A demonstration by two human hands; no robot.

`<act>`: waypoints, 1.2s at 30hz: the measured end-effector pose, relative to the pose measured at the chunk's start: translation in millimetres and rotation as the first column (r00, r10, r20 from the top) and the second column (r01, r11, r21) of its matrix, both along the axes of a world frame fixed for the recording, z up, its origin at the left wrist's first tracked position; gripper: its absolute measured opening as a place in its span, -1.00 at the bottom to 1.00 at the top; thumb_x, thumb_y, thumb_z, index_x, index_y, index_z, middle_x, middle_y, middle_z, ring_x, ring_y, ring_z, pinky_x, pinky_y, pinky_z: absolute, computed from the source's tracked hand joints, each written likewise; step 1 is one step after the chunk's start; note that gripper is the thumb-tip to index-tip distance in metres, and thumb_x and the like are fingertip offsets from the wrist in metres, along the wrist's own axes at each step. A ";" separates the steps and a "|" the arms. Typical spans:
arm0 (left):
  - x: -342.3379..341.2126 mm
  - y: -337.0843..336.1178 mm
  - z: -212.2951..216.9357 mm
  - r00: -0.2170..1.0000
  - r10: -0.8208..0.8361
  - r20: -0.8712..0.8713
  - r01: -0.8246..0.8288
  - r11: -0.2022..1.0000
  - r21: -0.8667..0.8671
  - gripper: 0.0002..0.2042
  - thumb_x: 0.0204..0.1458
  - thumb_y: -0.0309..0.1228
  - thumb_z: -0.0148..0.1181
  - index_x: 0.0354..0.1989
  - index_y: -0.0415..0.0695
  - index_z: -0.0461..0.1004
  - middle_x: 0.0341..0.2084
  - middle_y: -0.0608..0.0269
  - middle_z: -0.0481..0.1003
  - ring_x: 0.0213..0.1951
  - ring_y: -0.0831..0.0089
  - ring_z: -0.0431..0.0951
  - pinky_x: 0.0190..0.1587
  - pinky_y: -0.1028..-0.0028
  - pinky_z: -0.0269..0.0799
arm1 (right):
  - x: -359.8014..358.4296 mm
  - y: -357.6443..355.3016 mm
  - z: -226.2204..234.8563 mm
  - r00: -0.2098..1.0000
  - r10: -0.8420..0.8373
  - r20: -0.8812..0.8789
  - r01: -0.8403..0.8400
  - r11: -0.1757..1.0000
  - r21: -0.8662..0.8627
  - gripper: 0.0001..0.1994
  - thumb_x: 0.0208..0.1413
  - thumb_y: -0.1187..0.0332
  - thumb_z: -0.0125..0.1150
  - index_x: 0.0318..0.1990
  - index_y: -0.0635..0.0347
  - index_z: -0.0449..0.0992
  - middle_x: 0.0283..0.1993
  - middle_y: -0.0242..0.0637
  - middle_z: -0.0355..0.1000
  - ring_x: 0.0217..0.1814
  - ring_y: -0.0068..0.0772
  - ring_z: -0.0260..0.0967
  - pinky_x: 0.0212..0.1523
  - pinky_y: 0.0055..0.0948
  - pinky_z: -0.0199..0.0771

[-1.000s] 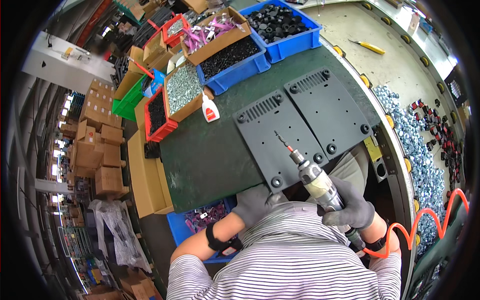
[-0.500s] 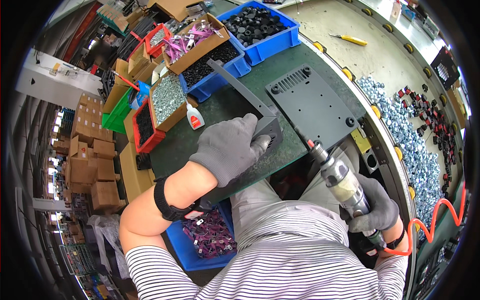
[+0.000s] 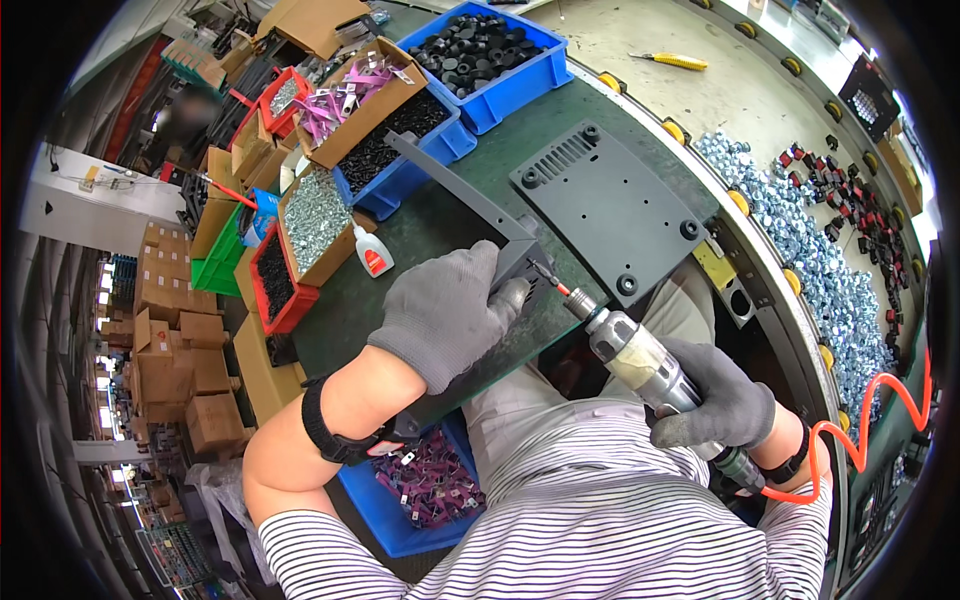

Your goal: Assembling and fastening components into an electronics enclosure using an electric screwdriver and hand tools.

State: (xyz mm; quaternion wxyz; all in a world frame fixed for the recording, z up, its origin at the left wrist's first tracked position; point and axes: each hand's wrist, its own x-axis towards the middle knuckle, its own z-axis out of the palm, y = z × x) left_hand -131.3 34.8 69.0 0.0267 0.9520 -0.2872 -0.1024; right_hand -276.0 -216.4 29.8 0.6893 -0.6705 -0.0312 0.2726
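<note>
My left hand [image 3: 445,312], in a grey glove, is closed on the bent end of a dark grey metal bracket [image 3: 468,191]. The bracket's long arm reaches away toward the blue bins. My gloved right hand [image 3: 722,398] grips a pneumatic screwdriver [image 3: 645,362] fed by an orange coiled hose [image 3: 852,446]. Its bit meets the holed end of the bracket, just beyond my left fingertips; whether a screw sits there is too small to tell. Beside the bracket lies a dark grey metal plate [image 3: 603,222] with round black feet at its corners.
Far back stands a blue bin [image 3: 490,108] of black rubber feet. Boxes and bins of screws and purple-tagged parts line the left, with a white glue bottle [image 3: 371,252] nearby. A roller rail [image 3: 745,225] curves past on the right, with heaped metal parts [image 3: 810,255] beyond.
My right hand has moved the screwdriver up and left, bringing its bit to the bracket's end. My left hand keeps its hold on the bracket. The whole view has shifted slightly.
</note>
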 end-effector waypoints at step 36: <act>-54.4 143.2 -109.2 0.970 -0.076 -0.231 -0.081 0.794 -0.602 -0.42 -0.06 -0.13 0.45 0.03 -0.30 0.46 -0.12 0.13 0.56 -0.09 0.32 0.56 0.00 0.30 0.46 | -69.0 -137.3 -50.7 0.620 -0.562 -0.548 0.468 0.825 -0.317 -0.66 -0.01 0.21 0.39 -0.18 0.25 0.52 -0.43 -0.30 0.48 -0.51 -0.48 0.44 -0.52 -0.51 0.47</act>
